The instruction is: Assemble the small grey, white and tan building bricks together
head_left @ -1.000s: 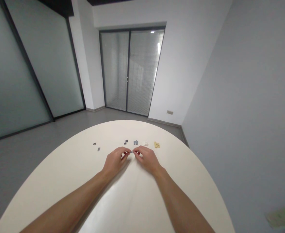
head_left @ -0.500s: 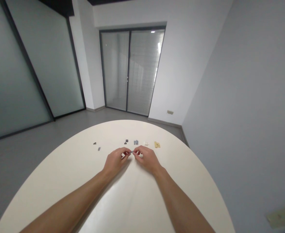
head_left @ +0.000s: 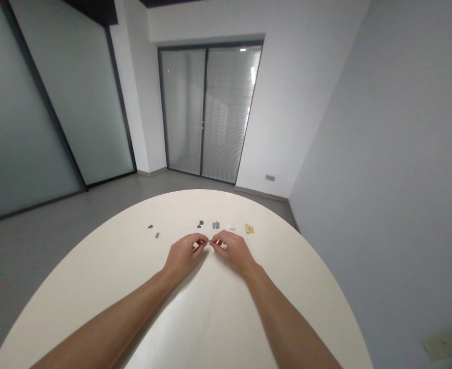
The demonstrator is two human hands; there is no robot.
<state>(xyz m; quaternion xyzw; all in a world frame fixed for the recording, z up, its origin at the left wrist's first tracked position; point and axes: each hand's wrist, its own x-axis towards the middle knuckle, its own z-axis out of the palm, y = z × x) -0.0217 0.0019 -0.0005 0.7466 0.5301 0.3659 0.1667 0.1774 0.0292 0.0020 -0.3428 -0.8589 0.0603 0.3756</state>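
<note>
Between the fingertips of both hands is a small grey piece (head_left: pixel 209 241), mostly covered, its exact kind too small to make out. My left hand (head_left: pixel 185 252) pinches its left end, and my right hand (head_left: pixel 231 250) pinches the right end. Just beyond the fingers lie small black pieces (head_left: pixel 200 224), blue-grey pieces (head_left: pixel 216 225), white pieces (head_left: pixel 232 227) and yellow pieces (head_left: pixel 249 228), in a row of little groups. Farther left are a grey piece (head_left: pixel 157 235) and a dark piece (head_left: pixel 151 226).
All of this rests on a round white table (head_left: pixel 110 266). Behind it stands a glass door with blinds (head_left: pixel 226 113). Frosted glass panels (head_left: pixel 72 92) line the left side, and a plain wall (head_left: pixel 395 154) rises at the right.
The hands have barely shifted; the fingertips of my right hand sit very slightly closer to the left ones. The groups of pieces on the table have not moved.
</note>
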